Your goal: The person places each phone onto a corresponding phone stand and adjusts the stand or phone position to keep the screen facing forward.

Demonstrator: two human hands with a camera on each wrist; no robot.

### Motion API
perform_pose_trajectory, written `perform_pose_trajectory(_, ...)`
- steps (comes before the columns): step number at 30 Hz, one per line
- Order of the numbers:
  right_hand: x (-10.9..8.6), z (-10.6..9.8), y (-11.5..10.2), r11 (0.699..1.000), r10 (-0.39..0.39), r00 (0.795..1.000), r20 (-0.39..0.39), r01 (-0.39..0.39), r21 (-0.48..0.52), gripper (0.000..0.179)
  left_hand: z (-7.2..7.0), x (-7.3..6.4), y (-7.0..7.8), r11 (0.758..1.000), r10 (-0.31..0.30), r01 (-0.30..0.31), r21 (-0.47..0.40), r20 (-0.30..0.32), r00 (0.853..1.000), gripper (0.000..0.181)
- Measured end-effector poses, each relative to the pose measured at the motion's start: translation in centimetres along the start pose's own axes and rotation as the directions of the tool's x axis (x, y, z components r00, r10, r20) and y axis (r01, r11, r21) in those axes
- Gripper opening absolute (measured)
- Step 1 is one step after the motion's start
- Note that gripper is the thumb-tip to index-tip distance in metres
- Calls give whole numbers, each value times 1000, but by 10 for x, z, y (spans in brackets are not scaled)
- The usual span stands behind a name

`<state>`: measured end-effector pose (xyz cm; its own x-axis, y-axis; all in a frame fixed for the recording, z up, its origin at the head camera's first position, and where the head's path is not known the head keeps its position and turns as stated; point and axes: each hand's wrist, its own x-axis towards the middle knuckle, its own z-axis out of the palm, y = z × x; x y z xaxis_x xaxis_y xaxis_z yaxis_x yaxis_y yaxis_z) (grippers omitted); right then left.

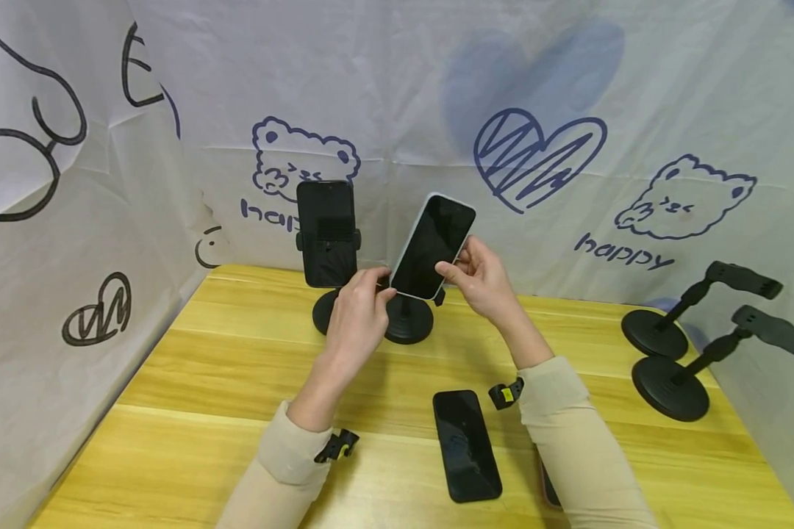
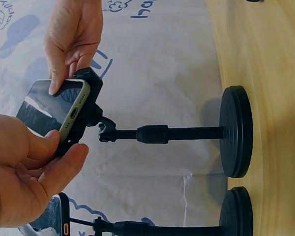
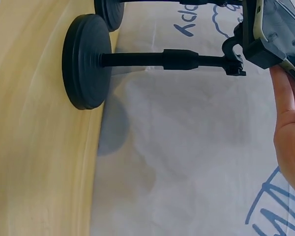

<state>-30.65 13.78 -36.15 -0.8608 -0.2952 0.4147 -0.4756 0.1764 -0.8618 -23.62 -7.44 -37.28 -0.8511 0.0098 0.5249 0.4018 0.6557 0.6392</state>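
A light-cased smartphone (image 1: pixel 434 246) sits tilted in the clamp (image 2: pixel 92 93) of a black phone stand (image 2: pixel 194 133). My right hand (image 1: pixel 481 281) holds the phone's right side, thumb on the screen and fingers behind. At its lower left corner my left hand (image 1: pixel 357 312) pinches the phone, with the thumb on the bottom edge; the other fingers lie beside the clamp, partly hidden. The right wrist view shows the stand's round base (image 3: pixel 86 61) on the table and the right hand (image 3: pixel 290 123) under the phone.
Close on the left, another stand carries an upright black phone (image 1: pixel 327 234). A dark phone (image 1: pixel 467 446) lies on the wooden table (image 1: pixel 205 411); another is mostly under the right sleeve. Two more stands (image 1: pixel 671 386) occupy the right side. A drawn-on white cloth (image 1: pixel 410 95) hangs behind.
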Motion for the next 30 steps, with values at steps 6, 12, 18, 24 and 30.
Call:
perform_pose_trajectory(6,1,-1,-2,998,21,999,25,-19,-52,22,-1,0,-2,999,-19,20,-42,20,1000,29)
perform_pose_trajectory(12,5,-1,-8,992,34,996,85,-23,-124,20,-1,1,-3,997,-25,26,-70,22,999,30)
perform_pose_trajectory(18,10,1,-14,993,63,992,113,-50,-109,28,-1,2,-5,995,-42,45,-88,26,999,30)
perform_pose_trajectory(24,14,3,-19,996,84,990,113,-81,-35,42,0,4,-4,996,-39,41,-84,24,999,31)
perform_pose_trajectory(30,19,3,-24,994,83,996,37,-85,63,44,0,4,-4,996,-41,42,-73,23,999,30)
